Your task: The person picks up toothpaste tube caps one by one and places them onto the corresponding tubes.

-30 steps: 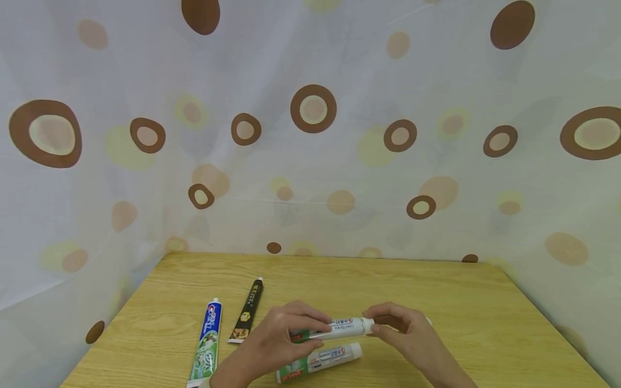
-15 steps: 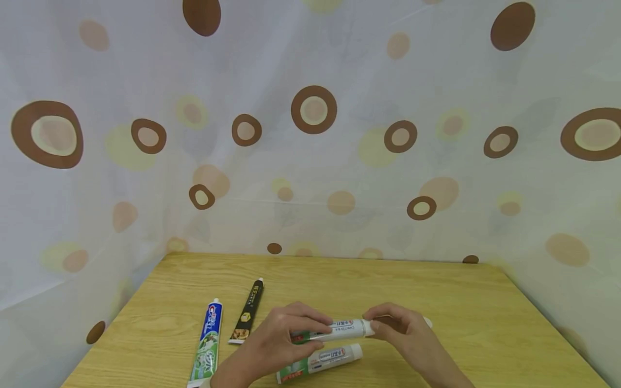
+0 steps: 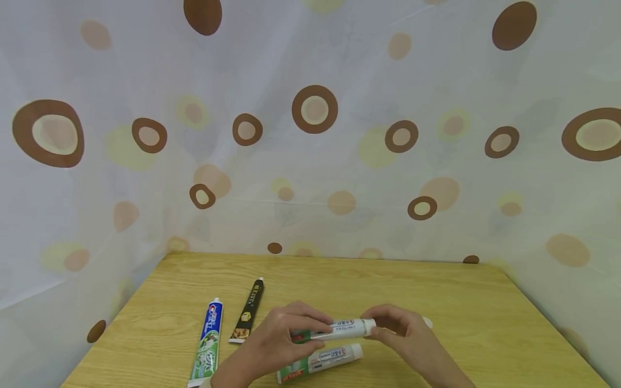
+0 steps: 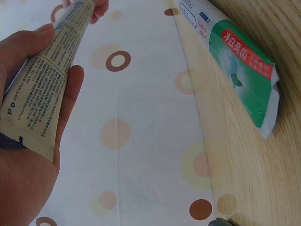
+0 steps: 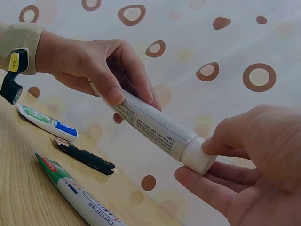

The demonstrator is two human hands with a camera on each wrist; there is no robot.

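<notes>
My left hand (image 3: 286, 337) grips a white and green toothpaste tube (image 3: 345, 329) by its body, thumb on the near side and fingers on the far side. The tube is held above the table, its white cap (image 5: 197, 156) pointing right. Thumb and fingers of my right hand (image 3: 405, 337) pinch that cap, as the right wrist view shows closely. In the left wrist view the printed back of the tube faces the camera, its flat crimped end against the left palm. A second, similar toothpaste tube (image 3: 330, 360) lies on the table just below the held one.
On the left of the wooden table (image 3: 461, 291) lie a blue and green toothpaste tube (image 3: 207, 342) and a slim black tube (image 3: 248, 312). A small white rounded thing (image 3: 427, 323) peeks out behind my right hand. Patterned curtain (image 3: 349, 161) encloses the back and sides.
The right thumb and fingers have shifted round the cap, covering more of it half a second ago and less now. My left hand and the tube stay in nearly the same place.
</notes>
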